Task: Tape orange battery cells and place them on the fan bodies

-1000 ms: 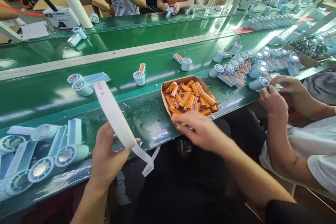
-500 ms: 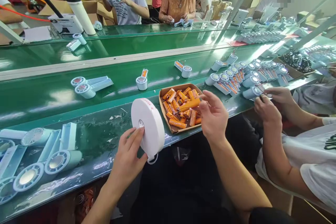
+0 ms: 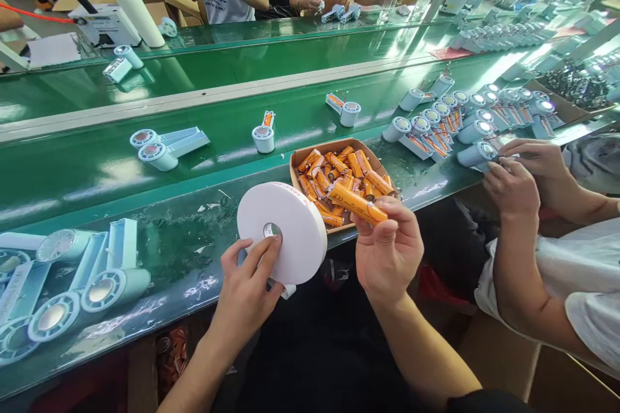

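My left hand [image 3: 252, 290] grips a wide white roll of tape [image 3: 295, 232], its fingers at the core and its thumb underneath. A short loose end of tape hangs at the roll's lower edge. In my right hand [image 3: 390, 255] an orange cylindrical battery [image 3: 357, 202] is pinched between thumb and fingers, tilted, just over the near side of a cardboard box [image 3: 293, 175]. Many similar orange batteries [image 3: 317, 168] lie jumbled inside that box, which stands on the green bench right beyond the tape roll.
Light-blue plastic housings [image 3: 113, 287] with round heads lie at the bench's left. More housings [image 3: 157, 155] sit on the green belt [image 3: 217, 135], and rows holding orange batteries [image 3: 431, 122] stand at right. A co-worker's hands [image 3: 513, 187] handle a housing nearby. Other people work across the line.
My right hand has come up from the box with an orange battery in its fingers. The tape roll has moved right and turned its flat face towards me.
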`<action>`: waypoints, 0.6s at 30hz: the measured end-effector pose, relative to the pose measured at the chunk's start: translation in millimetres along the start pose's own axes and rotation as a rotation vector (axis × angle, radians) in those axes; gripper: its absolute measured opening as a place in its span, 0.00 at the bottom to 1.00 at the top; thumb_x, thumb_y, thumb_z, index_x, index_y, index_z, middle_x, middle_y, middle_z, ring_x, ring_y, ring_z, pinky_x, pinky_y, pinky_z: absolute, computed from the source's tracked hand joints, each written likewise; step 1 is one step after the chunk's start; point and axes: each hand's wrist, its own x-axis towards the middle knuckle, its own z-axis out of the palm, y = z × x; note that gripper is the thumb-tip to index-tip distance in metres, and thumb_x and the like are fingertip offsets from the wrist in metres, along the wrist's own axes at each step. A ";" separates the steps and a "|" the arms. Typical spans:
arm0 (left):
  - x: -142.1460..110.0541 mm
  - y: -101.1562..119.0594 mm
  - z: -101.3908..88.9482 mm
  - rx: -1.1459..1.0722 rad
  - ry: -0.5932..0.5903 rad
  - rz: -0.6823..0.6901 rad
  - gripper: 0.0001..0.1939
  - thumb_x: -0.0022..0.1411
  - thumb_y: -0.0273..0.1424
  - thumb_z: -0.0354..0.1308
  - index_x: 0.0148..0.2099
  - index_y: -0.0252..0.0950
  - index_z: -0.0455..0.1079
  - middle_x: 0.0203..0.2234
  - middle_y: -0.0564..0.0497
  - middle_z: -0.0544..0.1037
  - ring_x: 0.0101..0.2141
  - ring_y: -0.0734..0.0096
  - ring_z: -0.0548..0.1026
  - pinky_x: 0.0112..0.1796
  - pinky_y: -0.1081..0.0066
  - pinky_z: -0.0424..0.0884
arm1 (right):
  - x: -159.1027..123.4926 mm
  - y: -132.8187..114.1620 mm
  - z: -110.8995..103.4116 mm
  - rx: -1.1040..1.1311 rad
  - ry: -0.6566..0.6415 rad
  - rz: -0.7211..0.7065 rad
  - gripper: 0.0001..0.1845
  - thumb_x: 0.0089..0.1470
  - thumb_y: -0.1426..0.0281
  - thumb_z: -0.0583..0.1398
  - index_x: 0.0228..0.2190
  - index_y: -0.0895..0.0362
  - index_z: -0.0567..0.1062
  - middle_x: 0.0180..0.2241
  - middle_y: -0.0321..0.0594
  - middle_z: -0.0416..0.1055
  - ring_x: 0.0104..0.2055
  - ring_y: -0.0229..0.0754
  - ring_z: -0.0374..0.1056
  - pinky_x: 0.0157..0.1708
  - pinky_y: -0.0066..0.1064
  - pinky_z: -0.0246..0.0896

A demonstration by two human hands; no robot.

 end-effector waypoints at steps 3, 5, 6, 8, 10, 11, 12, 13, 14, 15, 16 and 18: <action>1.3 -0.8 -1.3 0.012 -0.004 0.010 0.36 0.61 0.19 0.62 0.70 0.37 0.62 0.53 0.41 0.79 0.56 0.46 0.67 0.59 0.51 0.67 | -4.1 9.0 -7.0 -0.056 -0.039 -0.034 0.14 0.60 0.53 0.70 0.40 0.49 0.81 0.42 0.39 0.75 0.49 0.45 0.75 0.51 0.43 0.77; 1.1 -3.7 -2.5 0.017 -0.003 0.011 0.36 0.61 0.18 0.61 0.70 0.36 0.62 0.53 0.41 0.79 0.56 0.46 0.67 0.59 0.52 0.67 | -0.8 7.6 -10.8 -0.069 -0.042 -0.047 0.14 0.62 0.54 0.69 0.41 0.49 0.81 0.42 0.40 0.78 0.49 0.47 0.77 0.50 0.45 0.78; 0.9 -5.8 -3.1 0.023 0.002 0.006 0.36 0.61 0.19 0.61 0.70 0.36 0.62 0.53 0.41 0.79 0.56 0.46 0.67 0.58 0.52 0.67 | 2.7 4.6 -12.3 -0.061 -0.040 -0.046 0.14 0.62 0.54 0.69 0.41 0.49 0.80 0.43 0.41 0.80 0.48 0.47 0.78 0.49 0.45 0.79; 0.1 -10.5 -4.4 0.036 0.018 -0.011 0.38 0.62 0.20 0.61 0.72 0.38 0.60 0.53 0.41 0.79 0.55 0.45 0.67 0.57 0.51 0.67 | 11.8 -4.3 -15.2 -0.028 -0.063 -0.013 0.13 0.63 0.54 0.68 0.44 0.48 0.79 0.42 0.41 0.82 0.45 0.47 0.80 0.46 0.43 0.80; -0.6 -14.5 -5.9 0.051 0.034 -0.026 0.40 0.63 0.21 0.62 0.74 0.40 0.57 0.53 0.41 0.79 0.55 0.44 0.68 0.57 0.50 0.66 | 20.8 -14.6 -19.0 -0.012 -0.146 0.055 0.15 0.64 0.55 0.67 0.49 0.47 0.78 0.41 0.41 0.84 0.41 0.46 0.82 0.44 0.42 0.81; -0.8 -15.9 -6.9 0.058 0.037 -0.025 0.41 0.63 0.21 0.62 0.75 0.41 0.56 0.53 0.41 0.79 0.55 0.43 0.68 0.57 0.49 0.66 | 24.3 -19.5 -21.3 -0.016 -0.208 0.093 0.16 0.65 0.56 0.67 0.52 0.46 0.78 0.42 0.41 0.85 0.40 0.46 0.83 0.43 0.42 0.82; -1.1 -16.8 -8.2 0.066 0.037 -0.019 0.42 0.64 0.21 0.62 0.76 0.42 0.54 0.53 0.41 0.79 0.55 0.43 0.67 0.57 0.48 0.66 | 26.9 -24.0 -23.9 -0.025 -0.276 0.122 0.17 0.65 0.58 0.67 0.54 0.46 0.77 0.44 0.41 0.85 0.41 0.47 0.83 0.42 0.42 0.82; -1.3 -17.4 -9.7 0.078 0.035 -0.007 0.43 0.64 0.21 0.62 0.77 0.42 0.53 0.53 0.41 0.79 0.56 0.43 0.67 0.58 0.48 0.66 | 28.6 -28.0 -26.6 -0.041 -0.344 0.141 0.17 0.66 0.59 0.66 0.54 0.46 0.76 0.46 0.41 0.85 0.42 0.47 0.84 0.43 0.42 0.82; -1.5 -17.6 -11.5 0.093 0.029 0.009 0.44 0.64 0.21 0.62 0.77 0.43 0.52 0.53 0.42 0.80 0.56 0.42 0.67 0.59 0.47 0.66 | 29.8 -31.4 -29.1 -0.066 -0.408 0.148 0.16 0.67 0.61 0.65 0.55 0.46 0.76 0.48 0.42 0.85 0.44 0.48 0.84 0.45 0.43 0.82; -1.7 -17.7 -13.6 0.109 0.020 0.029 0.44 0.64 0.21 0.63 0.78 0.43 0.52 0.52 0.42 0.80 0.56 0.42 0.67 0.60 0.46 0.65 | 30.5 -34.5 -31.3 -0.104 -0.469 0.146 0.16 0.68 0.64 0.65 0.55 0.46 0.76 0.50 0.42 0.85 0.47 0.48 0.83 0.47 0.45 0.82; -2.0 -17.5 -16.0 0.126 0.012 0.049 0.45 0.64 0.21 0.63 0.78 0.43 0.52 0.52 0.42 0.80 0.56 0.42 0.67 0.61 0.44 0.64 | 31.2 -37.1 -32.9 -0.159 -0.520 0.137 0.15 0.69 0.65 0.64 0.56 0.46 0.75 0.51 0.41 0.84 0.49 0.49 0.83 0.50 0.46 0.81; -2.2 -16.9 -21.0 0.158 -0.004 0.081 0.45 0.64 0.21 0.64 0.78 0.42 0.52 0.52 0.43 0.81 0.55 0.42 0.66 0.64 0.40 0.61 | 32.7 -41.0 -33.9 -0.294 -0.596 0.105 0.16 0.69 0.69 0.62 0.57 0.46 0.75 0.52 0.40 0.83 0.54 0.48 0.81 0.56 0.48 0.78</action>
